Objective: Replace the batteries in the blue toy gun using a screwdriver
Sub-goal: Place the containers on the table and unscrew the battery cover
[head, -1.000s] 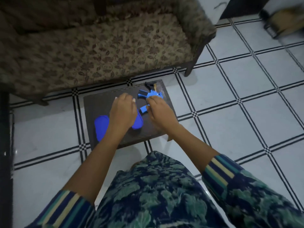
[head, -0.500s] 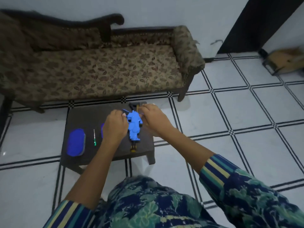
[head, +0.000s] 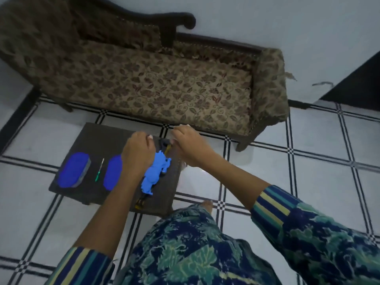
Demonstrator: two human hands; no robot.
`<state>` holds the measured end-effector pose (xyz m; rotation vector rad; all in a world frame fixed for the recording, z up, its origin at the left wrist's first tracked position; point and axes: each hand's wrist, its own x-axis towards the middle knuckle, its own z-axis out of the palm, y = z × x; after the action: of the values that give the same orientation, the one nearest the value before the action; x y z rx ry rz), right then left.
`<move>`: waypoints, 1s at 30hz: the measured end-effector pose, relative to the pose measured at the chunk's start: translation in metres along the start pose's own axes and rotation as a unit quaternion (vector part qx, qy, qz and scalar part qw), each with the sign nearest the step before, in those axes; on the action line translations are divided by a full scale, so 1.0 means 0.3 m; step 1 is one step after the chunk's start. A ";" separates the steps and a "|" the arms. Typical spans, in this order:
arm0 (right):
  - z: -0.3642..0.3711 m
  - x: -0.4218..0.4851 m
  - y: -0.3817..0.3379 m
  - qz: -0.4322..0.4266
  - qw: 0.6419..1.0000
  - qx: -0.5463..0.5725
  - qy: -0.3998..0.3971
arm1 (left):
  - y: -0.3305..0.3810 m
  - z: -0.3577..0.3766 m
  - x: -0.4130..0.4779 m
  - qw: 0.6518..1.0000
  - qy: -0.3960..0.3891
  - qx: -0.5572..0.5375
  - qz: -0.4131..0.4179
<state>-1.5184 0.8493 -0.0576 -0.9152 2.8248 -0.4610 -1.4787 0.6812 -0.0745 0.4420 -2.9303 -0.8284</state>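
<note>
The blue toy gun (head: pixel 156 173) is over the right half of a small dark table (head: pixel 98 138), its length running toward me. My left hand (head: pixel 138 153) is curled over the gun's far end and seems to grip it. My right hand (head: pixel 191 147) hovers just right of the gun with curled fingers; what they hold is hidden. A thin screwdriver (head: pixel 99 169) with a green handle lies on the table, left of my left hand. A small dark and yellow piece (head: pixel 167 146) shows between my hands.
Two blue oval pieces (head: pixel 74 172) (head: pixel 113 172) lie on the table either side of the screwdriver. A yellow-black item (head: pixel 140 202) sits at the table's near edge. A floral sofa (head: pixel 164 83) stands behind the table. White tiled floor (head: pixel 308 182) surrounds it.
The view has tilted up and shifted. The gun turned to lie lengthwise by my left hand. My right hand drew back from the gun, up and to the right.
</note>
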 end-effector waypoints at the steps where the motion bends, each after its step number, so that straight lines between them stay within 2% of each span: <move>1: -0.024 0.035 0.035 -0.011 1.000 -0.002 -0.013 | 0.020 0.017 0.027 1.000 0.006 -0.001 -0.019; 4: -0.090 0.165 0.132 -0.071 0.996 -0.014 -0.053 | 0.079 0.056 0.111 0.996 0.038 -0.008 -0.080; 8: -0.131 0.311 0.229 -0.135 0.989 -0.001 -0.061 | 0.143 0.082 0.194 0.987 0.077 -0.012 -0.139; 14: -0.125 0.584 0.330 -0.276 0.952 0.028 -0.127 | 0.169 0.128 0.347 0.953 0.161 -0.004 -0.256; 18: -0.110 0.804 0.349 -0.388 0.906 0.032 -0.168 | 0.206 0.150 0.438 0.903 0.226 0.022 -0.365; 22: -0.128 0.939 0.323 -0.477 0.858 0.038 -0.184 | 0.264 0.154 0.494 0.860 0.259 0.015 -0.439; 26: -0.122 1.031 0.270 -0.549 0.807 0.046 -0.213 | 0.274 0.140 0.536 0.795 0.291 0.005 -0.532; 28: -0.101 1.081 0.239 -0.578 0.784 0.040 -0.224 | 0.259 0.139 0.557 0.771 0.309 0.002 -0.557; 30: -0.087 1.127 0.209 -0.591 0.772 0.033 -0.233 | 0.234 0.140 0.580 0.762 0.320 -0.005 -0.564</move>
<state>-1.8311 0.7040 -0.0654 -2.3080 1.4697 -0.3340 -1.6691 0.7089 -0.0763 2.0700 -1.7888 -0.5133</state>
